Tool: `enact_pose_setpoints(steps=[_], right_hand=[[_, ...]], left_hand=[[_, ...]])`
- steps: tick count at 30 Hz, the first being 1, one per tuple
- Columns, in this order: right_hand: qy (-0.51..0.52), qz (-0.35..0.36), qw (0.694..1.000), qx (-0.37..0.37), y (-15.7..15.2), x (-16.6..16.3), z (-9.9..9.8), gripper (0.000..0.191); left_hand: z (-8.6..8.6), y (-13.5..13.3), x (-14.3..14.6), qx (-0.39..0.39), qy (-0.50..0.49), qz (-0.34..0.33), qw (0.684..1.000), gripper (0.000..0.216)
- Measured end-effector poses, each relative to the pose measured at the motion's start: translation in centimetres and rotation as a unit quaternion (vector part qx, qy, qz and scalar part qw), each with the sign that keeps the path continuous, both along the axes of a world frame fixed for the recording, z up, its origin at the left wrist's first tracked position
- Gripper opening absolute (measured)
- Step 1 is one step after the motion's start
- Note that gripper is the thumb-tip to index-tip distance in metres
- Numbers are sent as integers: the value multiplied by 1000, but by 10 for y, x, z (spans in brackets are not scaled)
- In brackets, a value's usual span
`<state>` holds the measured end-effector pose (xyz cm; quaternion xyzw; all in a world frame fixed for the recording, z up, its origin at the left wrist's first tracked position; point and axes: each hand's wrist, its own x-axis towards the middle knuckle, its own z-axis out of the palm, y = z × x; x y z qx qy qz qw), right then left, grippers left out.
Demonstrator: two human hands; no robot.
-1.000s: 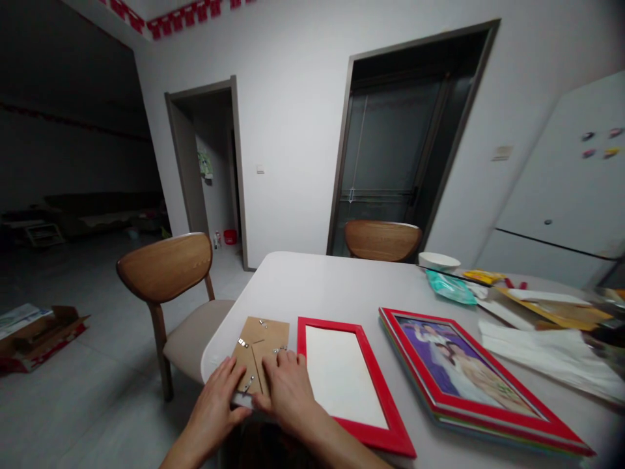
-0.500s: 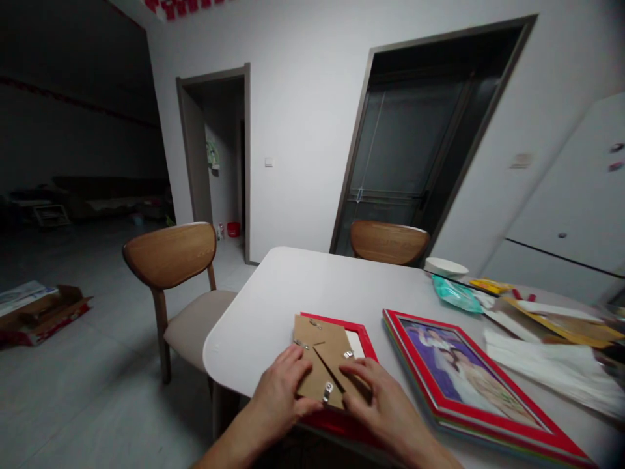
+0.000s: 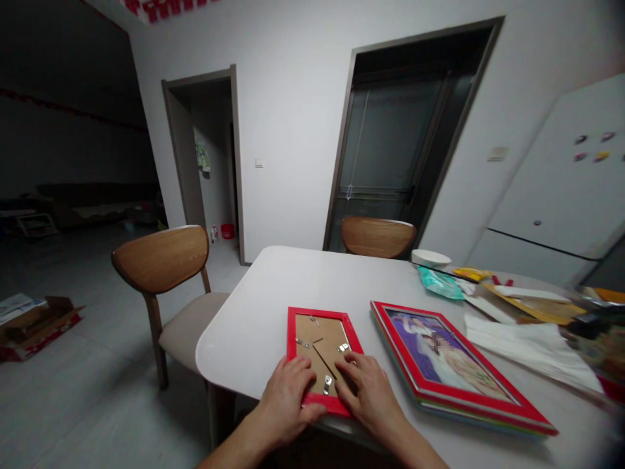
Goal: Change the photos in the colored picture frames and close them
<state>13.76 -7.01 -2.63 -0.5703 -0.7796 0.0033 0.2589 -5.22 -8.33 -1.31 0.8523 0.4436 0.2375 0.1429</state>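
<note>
Brown rectangular board backing panel with silvery metal clips (image 3: 318,365) lies within our red rectangular frame (image 3: 291,329) at the white table's (image 3: 239,339) edge, and we've got it between left hand (image 3: 287,391) and right hand (image 3: 370,393), fingers parted, loosely bent over either side.

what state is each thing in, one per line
backing board: clip side up, inside the frame's opening; full seating unclear
small red frame: flat on the table
metal clips: fastened or not, cannot tell
left hand: resting at the frame's lower left
right hand: fingers on the board's right side
framed photo: flat, picture up
cardboard box: open
bowl: upright
</note>
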Motion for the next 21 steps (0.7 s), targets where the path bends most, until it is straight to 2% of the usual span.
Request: enact_pose_setpoints(steps=[2,8,14,21], right_hand=[[-12,22,1000,7,-4,-2,3,28],[-53,132,989,-28,-19,-11,20,26],[-69,163,983,-44,-21,-13,29,24],[-53,179,982,-30,-26,-11,24,26]], left_hand=[[-1,-3,-1,-8,1,-6,1000,43],[-1,-2,-4,-11,2,-4,1000,29],[0,-1,-5,-12,3,1,1000,32],[-4,1,-7,-8,-12,-1,1000,34]])
